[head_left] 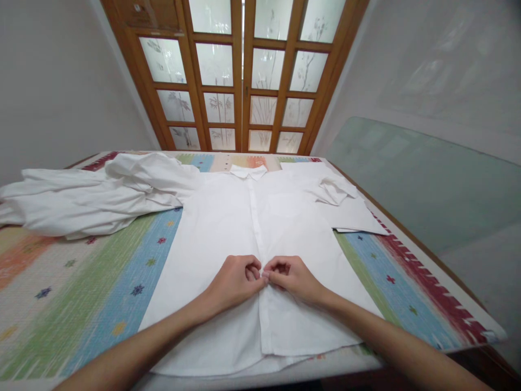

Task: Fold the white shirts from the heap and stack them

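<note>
A white button-front shirt lies spread face up, its collar at the far end and its hem toward me. Over the front placket, below the shirt's middle, both hands meet with their fingertips nearly touching. My left hand pinches the placket edge between thumb and curled fingers. From the other side, my right hand pinches the same strip. Any button between the fingertips is hidden or too small to make out. Below the hands, the two front edges overlap down to the hem.
Crumpled white fabric lies to the left. At the right, flat white cloth lies by the bunched sleeve. A striped, patterned tablecloth covers the table. Beyond stand wood-framed glass doors; a pale green panel leans right.
</note>
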Demonstrator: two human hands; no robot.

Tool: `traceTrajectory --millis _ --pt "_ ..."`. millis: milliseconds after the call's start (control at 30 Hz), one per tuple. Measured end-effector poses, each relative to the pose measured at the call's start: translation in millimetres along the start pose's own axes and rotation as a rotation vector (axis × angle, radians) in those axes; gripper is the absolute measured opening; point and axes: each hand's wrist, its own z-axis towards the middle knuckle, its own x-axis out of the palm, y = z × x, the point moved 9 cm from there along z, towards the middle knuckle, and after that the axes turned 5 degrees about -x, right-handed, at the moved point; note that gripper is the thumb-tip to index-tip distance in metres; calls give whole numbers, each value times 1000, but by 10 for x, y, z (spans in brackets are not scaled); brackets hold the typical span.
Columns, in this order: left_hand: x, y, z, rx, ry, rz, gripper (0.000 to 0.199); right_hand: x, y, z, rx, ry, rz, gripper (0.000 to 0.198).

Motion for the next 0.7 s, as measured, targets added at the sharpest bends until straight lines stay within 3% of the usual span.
traceTrajectory --millis 433,567,700 --pt "6 -19 -68 92 -101 54 24 10 35 -24 53 9 16 28" --pt "-20 2 -72 76 -131 -5 23 16 62 -33 58 0 17 27" --pt "-26 137 -53 -25 -162 -107 17 13 74 -39 66 -4 24 26"
